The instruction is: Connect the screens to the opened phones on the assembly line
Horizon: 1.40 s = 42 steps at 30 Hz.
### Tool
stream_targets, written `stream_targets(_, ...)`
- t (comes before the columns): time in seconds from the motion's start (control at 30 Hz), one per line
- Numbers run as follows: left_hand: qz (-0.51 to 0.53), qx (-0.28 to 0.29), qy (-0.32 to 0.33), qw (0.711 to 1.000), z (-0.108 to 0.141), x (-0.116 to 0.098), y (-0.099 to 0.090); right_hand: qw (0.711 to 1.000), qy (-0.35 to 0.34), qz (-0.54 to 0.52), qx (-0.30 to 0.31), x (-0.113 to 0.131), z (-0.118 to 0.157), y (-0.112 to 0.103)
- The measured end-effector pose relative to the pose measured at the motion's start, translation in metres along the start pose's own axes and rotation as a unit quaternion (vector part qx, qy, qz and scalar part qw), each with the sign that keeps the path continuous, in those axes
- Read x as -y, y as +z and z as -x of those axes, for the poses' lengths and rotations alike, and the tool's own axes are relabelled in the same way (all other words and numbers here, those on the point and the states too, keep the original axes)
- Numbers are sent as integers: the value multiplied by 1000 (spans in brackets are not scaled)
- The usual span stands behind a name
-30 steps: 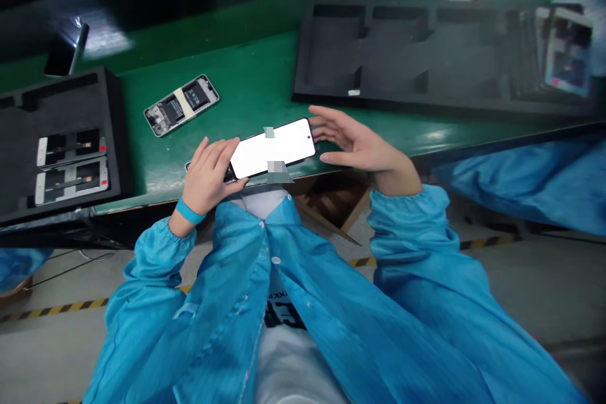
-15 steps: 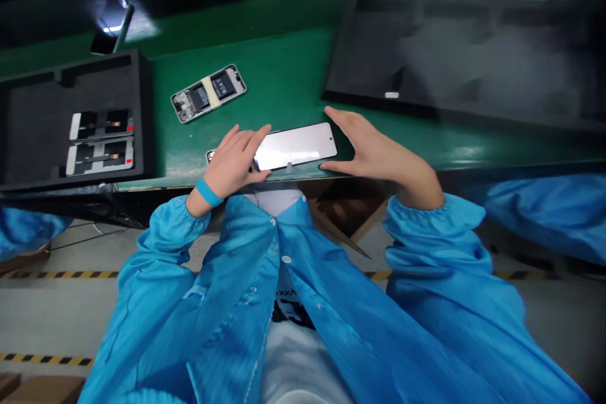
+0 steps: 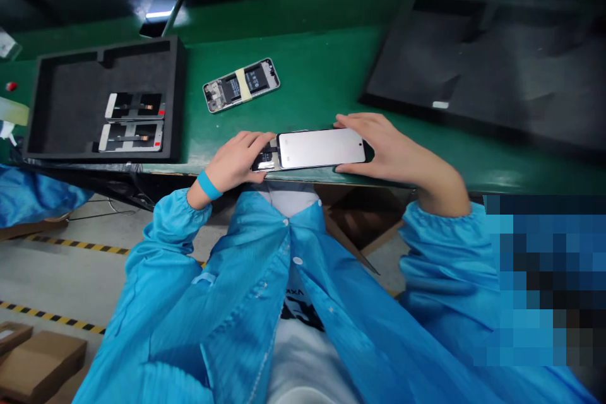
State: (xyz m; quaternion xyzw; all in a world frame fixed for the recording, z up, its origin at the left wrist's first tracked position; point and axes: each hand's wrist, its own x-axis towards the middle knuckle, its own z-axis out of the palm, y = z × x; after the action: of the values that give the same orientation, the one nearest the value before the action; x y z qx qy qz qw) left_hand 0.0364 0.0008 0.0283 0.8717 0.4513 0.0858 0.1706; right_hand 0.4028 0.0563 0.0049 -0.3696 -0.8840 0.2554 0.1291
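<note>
A phone screen (image 3: 322, 148) with a pale face lies at the front edge of the green table. At its left end a phone body (image 3: 266, 161) with exposed inner parts shows, partly covered by the screen and my fingers. My left hand (image 3: 239, 159), with a blue wristband, grips this body between thumb and fingers. My right hand (image 3: 379, 146) is closed round the right end of the screen, thumb on the near edge and fingers on the far edge. Beyond them lies an open phone body (image 3: 241, 84) with a pale strip across its battery.
A black foam tray (image 3: 66, 79) with two screen parts (image 3: 132, 137) stands at the left. Another dark tray (image 3: 473, 76) is at the right, with a small white label. A dark phone (image 3: 161, 9) leans at the back left. Cardboard boxes (image 3: 45, 363) are on the floor.
The screen has shifted right relative to my left hand, baring the phone body's inner parts. My right hand has closed on the screen's right end. The view has turned slightly left.
</note>
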Motion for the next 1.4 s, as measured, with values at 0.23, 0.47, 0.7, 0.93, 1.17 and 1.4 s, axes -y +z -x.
stream_targets(0.23, 18, -28, 28, 999, 4, 12, 6, 1000, 1, 11, 1, -1, 0, 1)
stream_targets(0.47, -2, -16, -17, 1000, 2, 10, -3, 1000, 1, 14, -2, -2, 1, 1)
stream_targets(0.7, -20, 16, 2, 1000, -6, -5, 1, 1000, 5, 18, -1, 0, 1, 2)
stream_targets(0.93, -22, 17, -7, 1000, -6, -7, -3, 1000, 6, 11, 1, 2, 2, 1)
stream_targets(1.17, 15, -4, -9, 1000, -3, -2, 0, 1000, 4, 6, -3, 0, 1, 2)
stream_targets(1.4, 17, -18, 12, 1000, 5, 12, -2, 1000, 8, -7, -3, 4, 1, 1)
